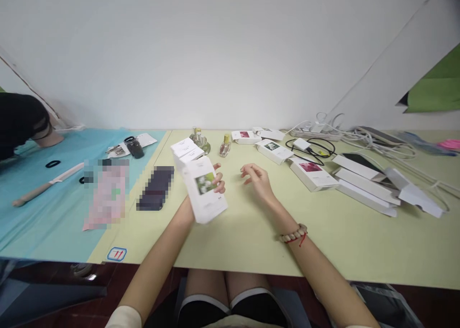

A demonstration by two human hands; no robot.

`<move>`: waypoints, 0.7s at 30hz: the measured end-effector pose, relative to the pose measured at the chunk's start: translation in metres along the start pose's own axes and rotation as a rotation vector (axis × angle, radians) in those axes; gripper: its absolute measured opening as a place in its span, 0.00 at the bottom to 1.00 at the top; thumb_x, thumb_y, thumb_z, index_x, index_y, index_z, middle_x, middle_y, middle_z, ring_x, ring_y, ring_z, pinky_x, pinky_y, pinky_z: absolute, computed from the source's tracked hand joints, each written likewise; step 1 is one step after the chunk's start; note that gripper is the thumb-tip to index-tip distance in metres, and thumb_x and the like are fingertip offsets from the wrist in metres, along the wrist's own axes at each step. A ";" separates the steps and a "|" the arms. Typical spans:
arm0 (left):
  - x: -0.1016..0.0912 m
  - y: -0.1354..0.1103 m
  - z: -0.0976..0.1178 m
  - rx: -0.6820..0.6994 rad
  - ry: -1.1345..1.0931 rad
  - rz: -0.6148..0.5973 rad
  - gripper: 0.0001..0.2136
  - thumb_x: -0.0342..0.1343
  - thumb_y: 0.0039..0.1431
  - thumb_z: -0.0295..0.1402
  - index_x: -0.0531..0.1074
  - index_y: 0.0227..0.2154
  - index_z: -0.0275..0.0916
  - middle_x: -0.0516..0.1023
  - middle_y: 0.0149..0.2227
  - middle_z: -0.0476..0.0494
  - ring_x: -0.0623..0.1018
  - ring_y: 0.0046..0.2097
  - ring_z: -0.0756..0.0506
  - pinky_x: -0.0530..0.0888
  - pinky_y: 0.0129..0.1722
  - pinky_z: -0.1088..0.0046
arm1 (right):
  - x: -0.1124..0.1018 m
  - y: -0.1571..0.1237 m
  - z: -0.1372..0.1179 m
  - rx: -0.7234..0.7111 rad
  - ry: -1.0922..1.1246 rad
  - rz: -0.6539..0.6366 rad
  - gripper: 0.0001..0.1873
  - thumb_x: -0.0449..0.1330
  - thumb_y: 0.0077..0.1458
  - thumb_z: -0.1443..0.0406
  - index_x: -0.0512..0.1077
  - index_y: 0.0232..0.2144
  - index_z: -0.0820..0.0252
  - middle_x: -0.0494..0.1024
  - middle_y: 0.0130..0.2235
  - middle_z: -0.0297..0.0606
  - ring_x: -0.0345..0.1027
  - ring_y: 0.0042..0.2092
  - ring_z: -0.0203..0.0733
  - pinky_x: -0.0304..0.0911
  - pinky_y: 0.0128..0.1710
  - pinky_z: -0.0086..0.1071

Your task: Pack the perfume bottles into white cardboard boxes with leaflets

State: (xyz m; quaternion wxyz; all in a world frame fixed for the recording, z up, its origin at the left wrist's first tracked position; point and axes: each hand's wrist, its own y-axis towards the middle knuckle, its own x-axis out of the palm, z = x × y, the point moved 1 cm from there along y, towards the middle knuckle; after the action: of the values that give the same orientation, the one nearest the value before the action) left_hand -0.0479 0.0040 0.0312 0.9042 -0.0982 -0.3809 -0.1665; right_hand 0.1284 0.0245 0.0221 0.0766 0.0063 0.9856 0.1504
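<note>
A white cardboard box [210,204] with a green and white flower picture is held tilted in my left hand [219,183], whose fingers wrap its right side. My right hand [260,180] hovers over the table to the right of that box, fingers loosely bent and apart, with nothing visible in them. Just behind the held box stand several white boxes [184,148] in a row. Glass perfume bottles [204,145] with metallic caps cluster beside them. A pinkish bottle with a gold cap [224,147] stands alone between and beyond my hands.
On the right lie white boxes [312,174], unfolded cartons [366,189], a black cable [325,146] and a power strip [316,132]. A dark blurred item [156,189], a knife [50,184] and a dark jar [134,147] lie left. A person's dark-haired head [21,122] rests far left.
</note>
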 end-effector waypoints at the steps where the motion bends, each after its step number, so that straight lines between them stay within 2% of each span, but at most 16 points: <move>1: 0.002 -0.003 0.001 -0.009 -0.056 -0.050 0.17 0.47 0.51 0.41 0.63 0.42 0.39 0.48 0.13 0.59 0.50 0.12 0.55 0.53 0.16 0.77 | 0.001 0.001 0.006 0.017 -0.110 -0.045 0.13 0.52 0.49 0.58 0.70 0.28 0.60 0.71 0.32 0.36 0.65 0.31 0.36 0.62 0.26 0.28; 3: 0.006 -0.010 0.003 0.009 -0.145 -0.086 0.16 0.48 0.52 0.40 0.63 0.43 0.40 0.42 0.12 0.61 0.43 0.12 0.57 0.49 0.15 0.77 | 0.004 0.000 0.017 -0.013 -0.328 -0.138 0.11 0.54 0.48 0.60 0.71 0.32 0.59 0.73 0.33 0.36 0.66 0.33 0.36 0.63 0.33 0.31; 5: 0.009 -0.014 0.004 0.009 -0.177 -0.113 0.15 0.48 0.52 0.40 0.63 0.42 0.40 0.40 0.12 0.61 0.42 0.11 0.57 0.47 0.15 0.76 | 0.009 -0.001 0.024 -0.062 -0.513 -0.189 0.11 0.54 0.47 0.63 0.72 0.34 0.56 0.74 0.34 0.34 0.66 0.34 0.36 0.61 0.37 0.32; 9: 0.007 -0.009 0.004 -0.027 -0.152 -0.162 0.16 0.50 0.50 0.40 0.63 0.41 0.42 0.42 0.11 0.61 0.44 0.11 0.57 0.47 0.15 0.76 | 0.020 0.000 0.027 -0.116 -0.736 -0.140 0.13 0.53 0.48 0.64 0.70 0.38 0.53 0.72 0.35 0.33 0.66 0.34 0.36 0.59 0.34 0.31; 12: 0.003 -0.004 0.001 -0.092 -0.092 -0.233 0.21 0.52 0.46 0.46 0.63 0.43 0.43 0.48 0.11 0.60 0.50 0.11 0.55 0.51 0.16 0.75 | 0.028 0.007 0.027 -0.108 -0.792 -0.068 0.16 0.54 0.47 0.62 0.68 0.41 0.54 0.71 0.35 0.34 0.65 0.36 0.39 0.59 0.34 0.33; 15: 0.001 -0.003 -0.006 -0.169 -0.022 -0.341 0.26 0.53 0.42 0.52 0.64 0.43 0.43 0.52 0.10 0.59 0.55 0.11 0.53 0.55 0.16 0.72 | 0.034 0.018 0.028 -0.125 -0.799 -0.008 0.24 0.56 0.45 0.60 0.63 0.47 0.55 0.70 0.39 0.38 0.65 0.40 0.44 0.59 0.36 0.35; 18: -0.001 -0.005 -0.019 -0.244 -0.020 -0.471 0.25 0.53 0.38 0.56 0.65 0.35 0.44 0.52 0.09 0.58 0.55 0.09 0.53 0.55 0.14 0.72 | 0.042 0.033 0.027 -0.278 -0.780 0.032 0.27 0.55 0.47 0.61 0.58 0.51 0.57 0.67 0.44 0.41 0.62 0.44 0.45 0.57 0.42 0.38; 20: -0.003 -0.003 -0.030 -0.311 -0.008 -0.565 0.25 0.54 0.34 0.58 0.64 0.31 0.45 0.53 0.08 0.57 0.56 0.09 0.51 0.55 0.13 0.72 | 0.049 0.044 0.026 -0.403 -0.779 0.068 0.23 0.53 0.49 0.64 0.59 0.49 0.58 0.67 0.45 0.41 0.61 0.46 0.45 0.53 0.48 0.40; 21: -0.005 -0.001 -0.035 -0.289 -0.002 -0.568 0.26 0.54 0.32 0.59 0.64 0.31 0.46 0.52 0.07 0.58 0.56 0.08 0.51 0.54 0.12 0.73 | 0.053 0.050 0.026 -0.451 -0.782 0.088 0.21 0.52 0.50 0.65 0.61 0.48 0.58 0.68 0.44 0.41 0.61 0.47 0.44 0.50 0.50 0.41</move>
State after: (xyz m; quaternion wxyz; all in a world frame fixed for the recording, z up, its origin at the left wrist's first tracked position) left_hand -0.0292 -0.0066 0.0035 0.7980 -0.1153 -0.3662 -0.4644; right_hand 0.0798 0.0819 0.0043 0.4361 0.0877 0.8240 0.3509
